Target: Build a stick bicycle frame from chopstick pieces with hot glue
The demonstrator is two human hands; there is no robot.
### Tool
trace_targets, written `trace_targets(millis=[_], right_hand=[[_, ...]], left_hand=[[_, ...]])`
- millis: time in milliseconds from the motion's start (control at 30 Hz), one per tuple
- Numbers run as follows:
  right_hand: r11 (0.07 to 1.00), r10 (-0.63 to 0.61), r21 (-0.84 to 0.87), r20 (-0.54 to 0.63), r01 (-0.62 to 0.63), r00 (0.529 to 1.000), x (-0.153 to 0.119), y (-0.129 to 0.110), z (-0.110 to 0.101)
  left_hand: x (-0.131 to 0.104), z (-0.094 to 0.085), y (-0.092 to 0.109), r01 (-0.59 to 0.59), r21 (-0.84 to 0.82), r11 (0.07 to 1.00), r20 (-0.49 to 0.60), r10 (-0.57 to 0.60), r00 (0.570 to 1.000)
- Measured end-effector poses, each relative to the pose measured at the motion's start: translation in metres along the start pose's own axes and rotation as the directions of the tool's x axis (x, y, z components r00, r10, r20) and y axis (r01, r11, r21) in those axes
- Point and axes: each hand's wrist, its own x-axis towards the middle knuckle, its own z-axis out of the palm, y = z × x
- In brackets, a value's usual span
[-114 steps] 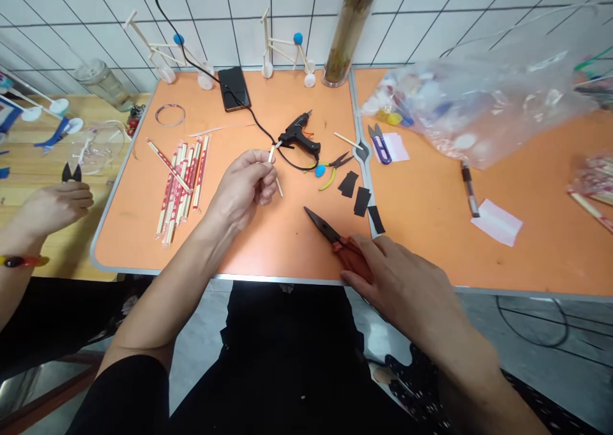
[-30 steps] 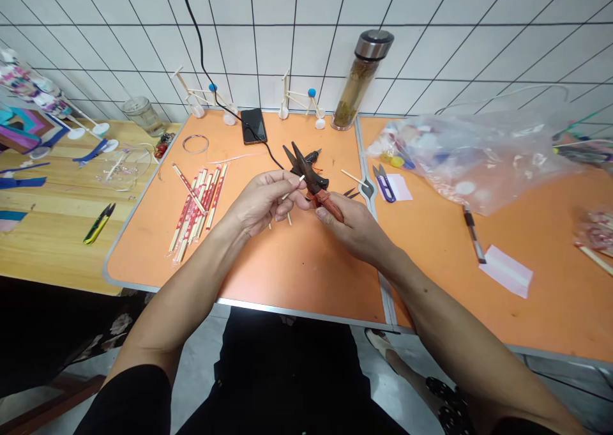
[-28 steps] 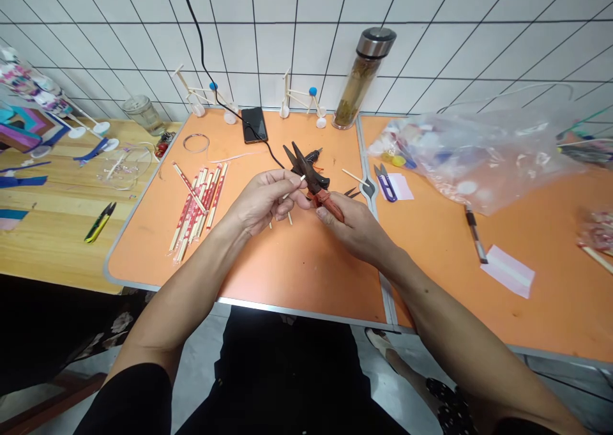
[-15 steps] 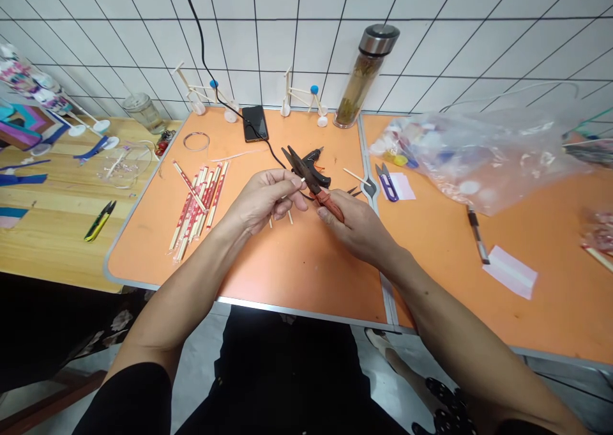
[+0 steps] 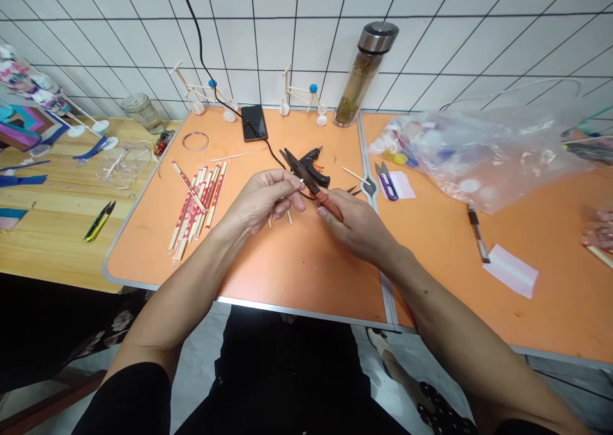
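Observation:
My left hand [image 5: 272, 200] pinches a short pale stick [image 5: 301, 181] between thumb and forefinger. Its tip is at the blades of the scissors [image 5: 306, 178]. My right hand [image 5: 357, 221] is wrapped round the reddish-brown handles of those scissors, whose dark blades point up and left. Behind the blades lies a black glue gun [image 5: 313, 165]. Two thin sticks show just below my left hand. Wrapped chopsticks [image 5: 198, 202] with red-and-white paper lie in a pile left of it.
Two small stick frames with blue caps, a phone [image 5: 253, 123] and a tea bottle [image 5: 359, 80] stand or lie along the wall. Purple snips [image 5: 387, 183], a plastic bag [image 5: 469, 157], a pen [image 5: 477, 234] and paper are at right. Yellow snips [image 5: 99, 222] lie left.
The blades of the scissors have come closer together at the stick. Both hands are in nearly the same place. A foot and leg below the table at right have shifted slightly.

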Motion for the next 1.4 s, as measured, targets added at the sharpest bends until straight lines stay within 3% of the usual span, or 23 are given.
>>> trace_targets(millis=[333,767,1233,1400], right_hand=[[1.0,-0.02,-0.023,-0.07,0.018,0.997,0.001,-0.002,0.001],[0.991,0.017,0.131,-0.058,-0.01,0.998,0.001,-0.009,0.002],[0.988,0.115,0.121,-0.116,-0.101,0.986,-0.003,-0.011,0.011],[0.976,0.204,0.107,-0.135,-0.19,0.97,0.0,-0.009,0.002]], left_hand=[[-0.001,0.002,-0.004,-0.011,0.008,1.0,0.033,0.01,0.999],[0.0,0.002,-0.004,-0.009,0.012,1.0,0.051,0.009,0.999],[0.0,0.001,-0.006,0.003,0.018,1.0,0.052,-0.004,0.999],[0.003,-0.002,-0.005,-0.043,0.023,0.999,0.015,0.043,0.999]])
